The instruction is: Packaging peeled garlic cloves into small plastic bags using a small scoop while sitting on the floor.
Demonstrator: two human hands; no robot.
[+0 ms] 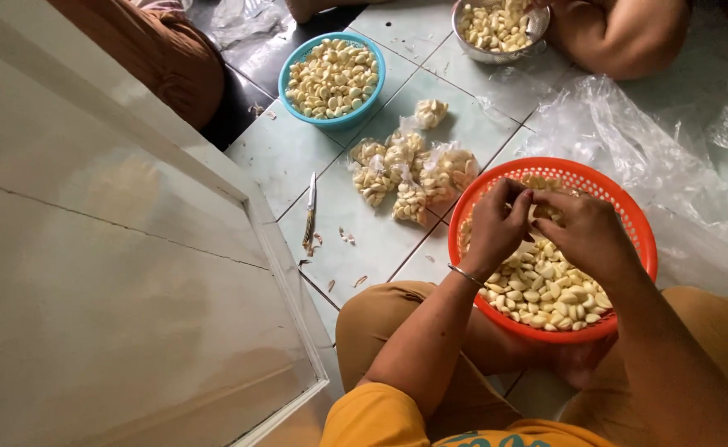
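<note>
Over the orange basket (629, 217) | left hand (495, 225) and right hand (588, 236) pinch one garlic clove (533, 201) | small, light, slippery; hold by its sides.

Both hands meet over the orange basket (629, 217) of peeled garlic cloves (542, 290), which rests on the person's lap. The left hand (495, 228) and right hand (588, 234) pinch something small between their fingertips, probably a clove, though it is hidden. Just left of the basket lie small filled plastic bags (405, 172); further left, a knife (310, 211) on the tiles. Beyond the basket sit a blue basket (291, 68) and a metal bowl (496, 56), both with cloves.
</note>
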